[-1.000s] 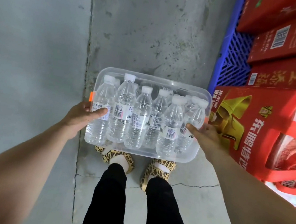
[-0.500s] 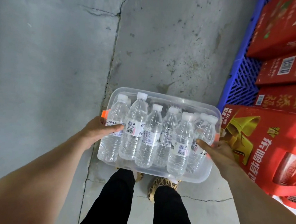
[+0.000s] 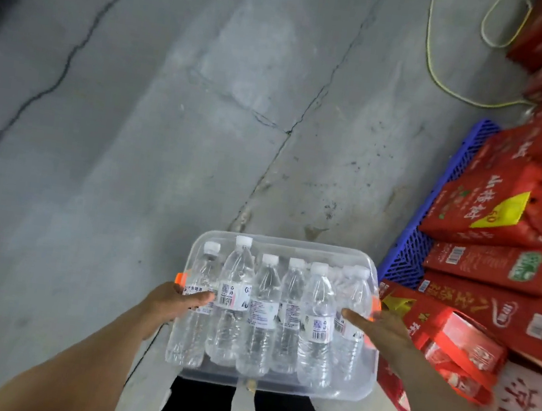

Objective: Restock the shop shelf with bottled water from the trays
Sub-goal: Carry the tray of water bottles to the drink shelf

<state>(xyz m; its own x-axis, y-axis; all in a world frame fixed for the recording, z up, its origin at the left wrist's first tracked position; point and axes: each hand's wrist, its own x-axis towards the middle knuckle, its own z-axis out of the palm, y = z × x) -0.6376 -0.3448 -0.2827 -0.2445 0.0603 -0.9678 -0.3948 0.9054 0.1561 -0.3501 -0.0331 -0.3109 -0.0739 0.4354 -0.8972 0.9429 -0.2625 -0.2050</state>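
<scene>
Cracked concrete floor (image 3: 170,123) now fills more of your view; red cartons (image 3: 495,269) slide right. Your left hand (image 3: 171,299) and right hand (image 3: 374,329) grip the tray (image 3: 273,386) of bottles (image 3: 262,314) at waist height. You're carrying it; no shelf visible yet.

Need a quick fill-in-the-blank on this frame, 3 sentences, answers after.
1. Both hands carry a clear tub full of water ____.
2. The left hand and right hand grip the tub at its ____ latches.
3. The red cartons are stacked on a ____ pallet.

Answers: bottles; orange; blue
</scene>
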